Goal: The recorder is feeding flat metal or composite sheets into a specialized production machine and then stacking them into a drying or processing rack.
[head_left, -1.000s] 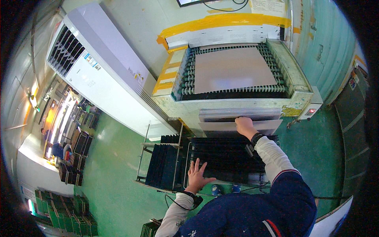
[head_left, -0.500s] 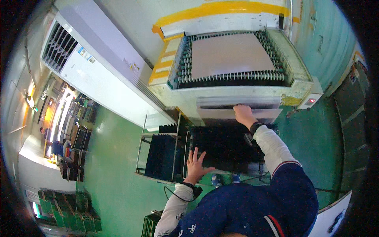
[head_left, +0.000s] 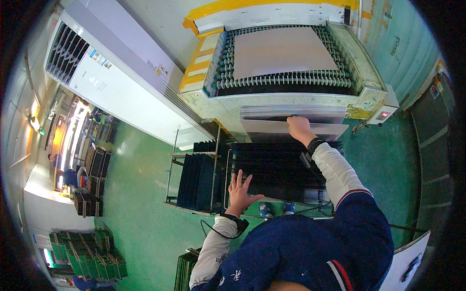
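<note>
My right hand (head_left: 301,129) is closed on the upper edge of a thin light grey panel (head_left: 327,132), at the front of a stack of panels (head_left: 291,111) leaning against the machine. My left hand (head_left: 239,195) is held out with its fingers spread and nothing in it, by the left side of a black slotted rack (head_left: 276,172). Dark sheets or dividers fill that rack, below my right forearm. Another flat, pale panel (head_left: 281,51) lies on the rollers of the conveyor (head_left: 286,81) beyond my hands.
A second black rack (head_left: 196,182) in a metal frame stands left of the first. A tall white air conditioner (head_left: 116,82) lies along the left. A small control box (head_left: 383,115) is on the machine's right. Green panels stand in racks (head_left: 87,254) at lower left.
The whole view has shifted, so the machine and racks sit a little higher in the picture. My right hand keeps its grip on the panel; my left hand stays spread.
</note>
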`<move>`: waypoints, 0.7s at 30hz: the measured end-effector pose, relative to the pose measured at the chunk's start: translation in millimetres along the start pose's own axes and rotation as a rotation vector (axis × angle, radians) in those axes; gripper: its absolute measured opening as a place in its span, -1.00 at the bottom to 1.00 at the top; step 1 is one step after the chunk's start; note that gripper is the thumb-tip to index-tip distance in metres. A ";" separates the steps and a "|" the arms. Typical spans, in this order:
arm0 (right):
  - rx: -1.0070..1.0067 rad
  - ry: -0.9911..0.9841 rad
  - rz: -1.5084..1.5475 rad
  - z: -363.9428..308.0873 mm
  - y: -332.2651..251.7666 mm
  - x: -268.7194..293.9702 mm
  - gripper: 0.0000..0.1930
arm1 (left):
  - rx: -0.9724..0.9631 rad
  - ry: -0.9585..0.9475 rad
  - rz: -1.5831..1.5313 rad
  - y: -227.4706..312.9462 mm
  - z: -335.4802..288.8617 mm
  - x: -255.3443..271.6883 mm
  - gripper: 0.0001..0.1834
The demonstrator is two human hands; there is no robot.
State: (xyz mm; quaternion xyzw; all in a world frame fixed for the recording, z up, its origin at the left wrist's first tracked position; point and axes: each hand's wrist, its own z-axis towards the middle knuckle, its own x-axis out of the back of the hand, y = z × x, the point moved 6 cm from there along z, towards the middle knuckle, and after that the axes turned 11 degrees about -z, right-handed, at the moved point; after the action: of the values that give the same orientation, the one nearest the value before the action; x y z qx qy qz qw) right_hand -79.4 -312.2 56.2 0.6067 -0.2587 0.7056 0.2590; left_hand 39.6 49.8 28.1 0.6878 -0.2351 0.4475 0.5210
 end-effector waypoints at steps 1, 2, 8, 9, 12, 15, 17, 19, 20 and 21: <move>0.001 0.006 0.003 0.0 -1.0 0.9 -0.87 | 0.000 0.003 0.002 -0.8 -0.3 0.3 0.18; 0.000 0.010 0.015 0.3 -1.8 1.9 -0.88 | -0.001 0.005 0.004 -1.5 -0.7 0.8 0.19; 0.005 0.064 0.038 -5.9 9.8 1.2 -0.89 | -0.012 -0.006 0.041 11.2 4.3 -0.8 0.17; 0.013 0.091 0.055 -4.4 5.7 0.5 -0.90 | -0.009 -0.009 0.060 10.5 2.1 -0.7 0.16; 0.019 0.088 0.043 -3.0 -1.6 2.6 -0.90 | -0.005 -0.018 0.053 5.9 0.0 -1.5 0.16; -0.010 0.034 0.030 -4.0 1.2 4.8 -0.91 | 0.004 -0.030 0.055 5.4 1.4 -4.4 0.17; -0.017 0.025 0.033 -3.0 2.0 4.6 -0.91 | -0.012 -0.013 0.061 2.0 0.7 -6.7 0.18; -0.030 -0.002 0.026 -2.1 3.7 3.9 -0.90 | -0.024 -0.010 0.064 1.7 3.0 -6.4 0.17; -0.036 -0.015 0.022 -1.9 4.2 3.5 -0.89 | -0.015 -0.020 0.064 1.1 3.0 -7.2 0.17; -0.035 -0.010 0.014 -1.7 2.4 6.1 -0.88 | -0.004 -0.027 0.064 -0.4 2.6 -8.3 0.17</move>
State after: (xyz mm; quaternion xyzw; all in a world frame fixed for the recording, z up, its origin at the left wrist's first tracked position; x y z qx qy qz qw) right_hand -83.0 -312.5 61.9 0.6040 -0.2764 0.6996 0.2632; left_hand 36.8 46.4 20.6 0.6850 -0.2648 0.4539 0.5046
